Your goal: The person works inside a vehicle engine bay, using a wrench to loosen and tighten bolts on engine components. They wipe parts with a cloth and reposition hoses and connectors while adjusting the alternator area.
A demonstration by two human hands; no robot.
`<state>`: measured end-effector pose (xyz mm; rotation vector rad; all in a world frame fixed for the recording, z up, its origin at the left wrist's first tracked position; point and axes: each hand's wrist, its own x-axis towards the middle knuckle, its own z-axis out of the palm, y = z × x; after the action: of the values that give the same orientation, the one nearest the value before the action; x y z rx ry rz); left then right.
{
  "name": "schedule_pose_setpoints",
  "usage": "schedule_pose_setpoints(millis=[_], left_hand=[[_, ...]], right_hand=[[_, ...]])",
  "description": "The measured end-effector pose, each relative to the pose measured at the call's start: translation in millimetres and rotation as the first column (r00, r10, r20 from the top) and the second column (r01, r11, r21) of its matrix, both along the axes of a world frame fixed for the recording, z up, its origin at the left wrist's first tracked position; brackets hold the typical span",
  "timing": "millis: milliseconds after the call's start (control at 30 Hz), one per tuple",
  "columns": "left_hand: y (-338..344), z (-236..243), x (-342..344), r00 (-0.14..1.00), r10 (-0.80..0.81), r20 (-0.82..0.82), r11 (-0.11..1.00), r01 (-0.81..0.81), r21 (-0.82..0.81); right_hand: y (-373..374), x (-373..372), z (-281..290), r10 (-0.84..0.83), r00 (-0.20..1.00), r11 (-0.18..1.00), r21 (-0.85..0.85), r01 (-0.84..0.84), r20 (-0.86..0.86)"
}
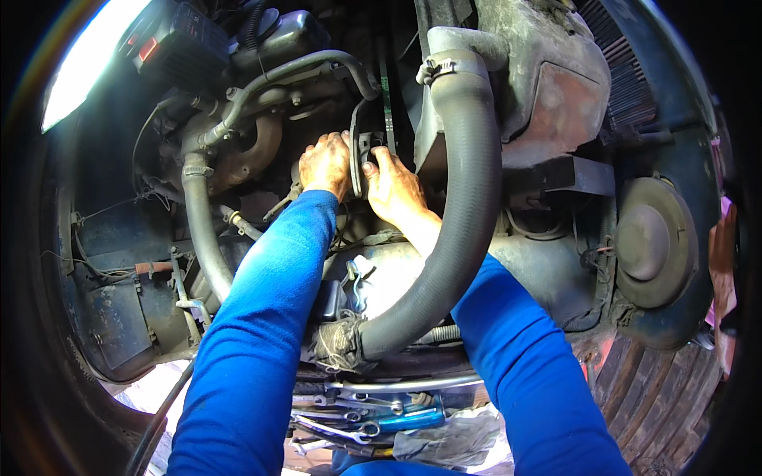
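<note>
Deep in an engine bay, both my hands work on either side of a thin metal disc seen edge-on, which looks like a pulley [356,151]. My left hand [324,166] is on its left side, fingers curled with the tips hidden behind the knuckles. Against the dark part on the disc's right side, my right hand [393,188] rests with thumb and forefinger bent; what they grip is hidden. A drive belt [387,107] runs upward just beyond the right hand. The thick black radiator hose [475,182] curves over my right forearm, with a metal clamp [440,69] at its top.
A metal pipe [295,65] and a thinner hose [198,214] stand left of my arms. Below lie several wrenches [341,428], a blue-handled tool [409,419] and a grey rag [452,440]. A round horn-like cover [647,238] sits at right. A bright lamp [83,59] glows upper left.
</note>
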<state>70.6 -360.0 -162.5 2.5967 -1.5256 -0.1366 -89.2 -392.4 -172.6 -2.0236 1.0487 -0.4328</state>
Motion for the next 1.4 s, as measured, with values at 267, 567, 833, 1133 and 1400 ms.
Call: schedule_pose_setpoints(millis=[267,567,833,1133,1400], left_hand=[[-2,-1,1,1.000,0.014,-0.019,0.999,-0.015,-0.045],[-4,-2,-1,0.994,0.097,-0.047,0.995,-0.098,-0.021],[-6,0,-4,0.981,0.165,-0.104,0.984,-0.172,-0.054],[-6,-2,-3,0.975,0.176,-0.138,0.982,-0.183,-0.042],[-20,42,9,0.805,0.156,-0.572,0.891,-0.365,-0.271]], right_hand=[[-7,2,1,0.004,1.000,1.000,0.010,-0.004,0.029],[-4,6,21,-0.111,0.991,0.990,-0.080,0.116,0.071],[-39,49,25,-0.398,0.917,0.868,0.333,0.368,0.024],[-77,65,-35,-0.508,0.836,0.851,0.274,0.448,0.207],[-83,78,-33,-0.614,0.743,0.773,0.394,0.497,0.267]])
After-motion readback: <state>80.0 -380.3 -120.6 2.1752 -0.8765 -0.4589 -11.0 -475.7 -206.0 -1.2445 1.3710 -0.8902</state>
